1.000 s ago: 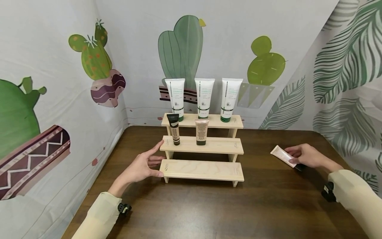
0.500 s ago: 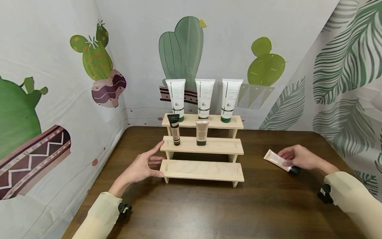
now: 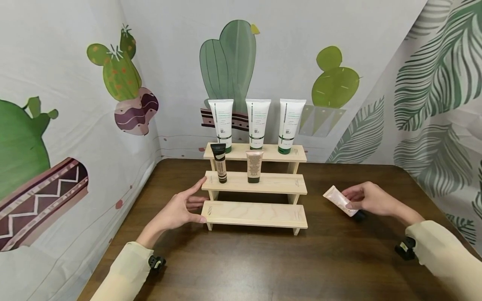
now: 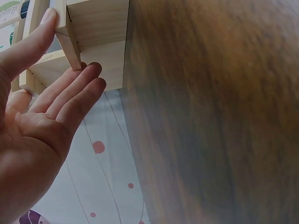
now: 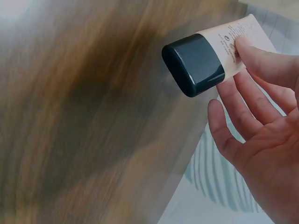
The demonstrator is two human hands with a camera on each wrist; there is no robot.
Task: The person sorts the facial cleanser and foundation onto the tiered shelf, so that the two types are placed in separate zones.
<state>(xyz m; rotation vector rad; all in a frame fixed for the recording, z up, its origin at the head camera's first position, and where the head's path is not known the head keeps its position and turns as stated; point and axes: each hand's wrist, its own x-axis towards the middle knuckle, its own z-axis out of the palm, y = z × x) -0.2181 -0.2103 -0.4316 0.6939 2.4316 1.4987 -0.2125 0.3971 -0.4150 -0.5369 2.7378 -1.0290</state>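
A pale pink cosmetic tube with a black cap tilts in my right hand, pinched between thumb and fingers to the right of the stand. My left hand touches the left side of a three-step wooden display stand; its thumb lies at an edge of the lowest step, and the other fingers extend loosely. On the middle step stand a slim black-topped tube and a beige tube. The top step bears three white tubes with green caps, among them the middle white tube.
The stand rests on a dark brown wooden table. Behind and to the left hangs a white cloth backdrop printed with cacti; leaf patterns show at the right.
My right hand has moved left toward the stand, carrying the pink tube with it. The left hand and the tubes on the stand stay where they were.
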